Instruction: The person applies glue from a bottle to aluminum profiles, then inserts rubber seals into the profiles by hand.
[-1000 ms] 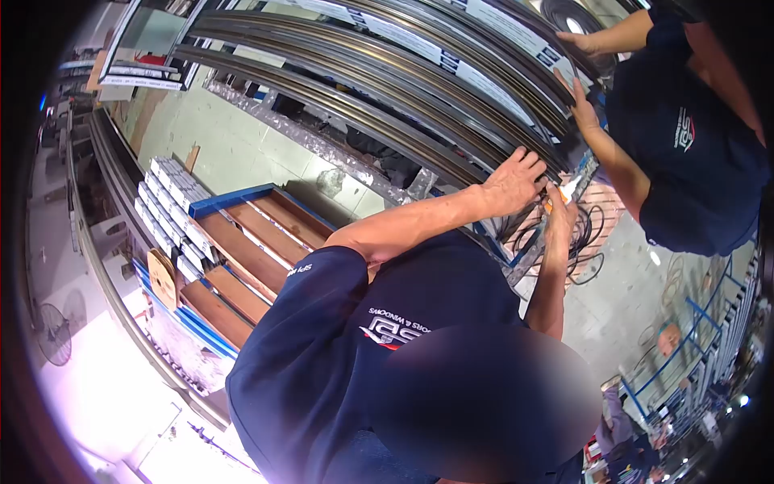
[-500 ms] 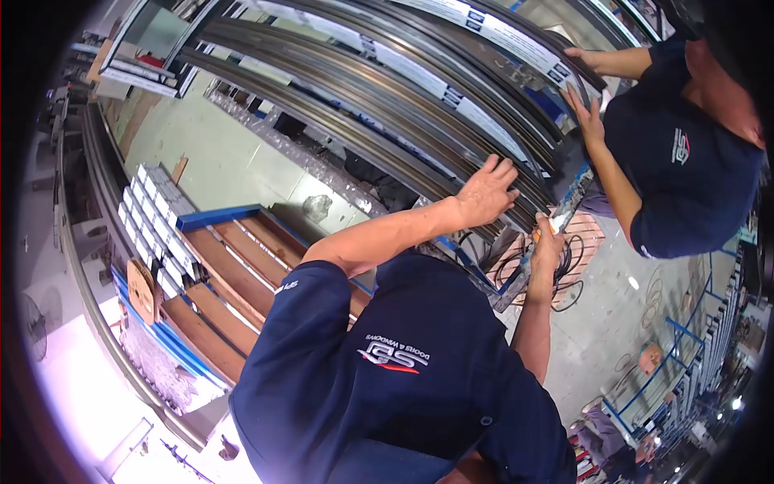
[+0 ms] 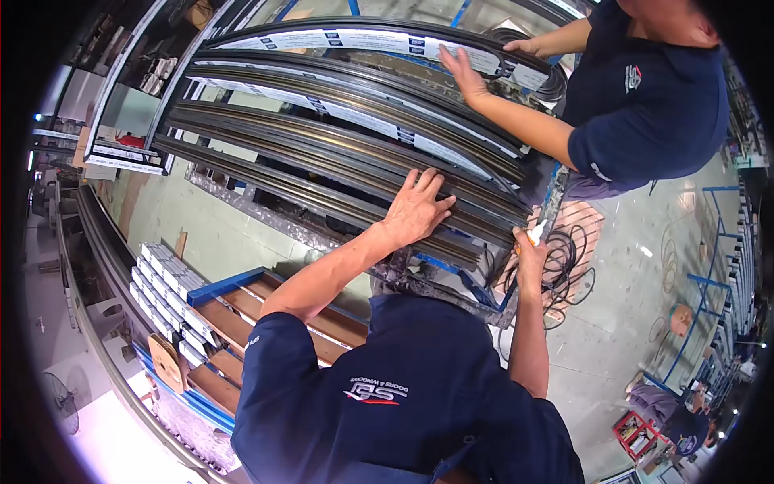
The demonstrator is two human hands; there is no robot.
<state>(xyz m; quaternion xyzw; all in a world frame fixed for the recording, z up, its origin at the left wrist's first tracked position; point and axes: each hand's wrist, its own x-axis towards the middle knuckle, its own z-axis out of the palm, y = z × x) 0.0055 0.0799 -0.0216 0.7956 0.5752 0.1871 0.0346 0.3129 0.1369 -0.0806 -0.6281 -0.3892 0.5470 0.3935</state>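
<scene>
Long dark bronze metal profiles point(image 3: 322, 139) lie side by side across a work stand, some with white printed film. My left hand point(image 3: 418, 210) lies on top of the nearer profiles with its fingers spread. By the profiles' right ends, my right hand point(image 3: 530, 258) is closed around a small orange and white object point(image 3: 534, 234); its kind I cannot make out. That object is close to the stand's paint-spattered end bar point(image 3: 555, 198).
Opposite, a co-worker's hand point(image 3: 466, 77) touches a film-covered profile, the other hand at its end. Black cables point(image 3: 568, 270) lie coiled on the floor. A blue-framed rack point(image 3: 234, 284) and stacked wrapped profiles point(image 3: 165, 282) stand at lower left.
The view has shifted, showing more of the profiles' far side. My left hand still rests on the profiles, fingers spread. The co-worker's nearer hand has moved left along the film-covered profile.
</scene>
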